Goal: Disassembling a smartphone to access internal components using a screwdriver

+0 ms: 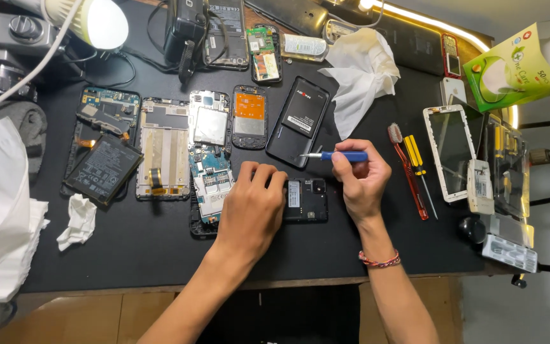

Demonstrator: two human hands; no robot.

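My left hand [253, 204] lies flat on a small black phone [307, 199] with its back cover off, pinning its left half to the black mat [160, 248]. My right hand [359, 178] holds a blue-handled screwdriver [338, 155] level, its metal tip pointing left above the phone, near a black phone back cover [297, 121]. A braided band circles my right wrist.
Several opened phones, circuit boards and a black battery [102, 170] lie left of my hands. A red brush [407, 169] and a yellow screwdriver [418, 169] sit to the right, beside a white phone frame [448, 153]. White tissue [358, 76] lies behind, a green box [517, 60] stands far right.
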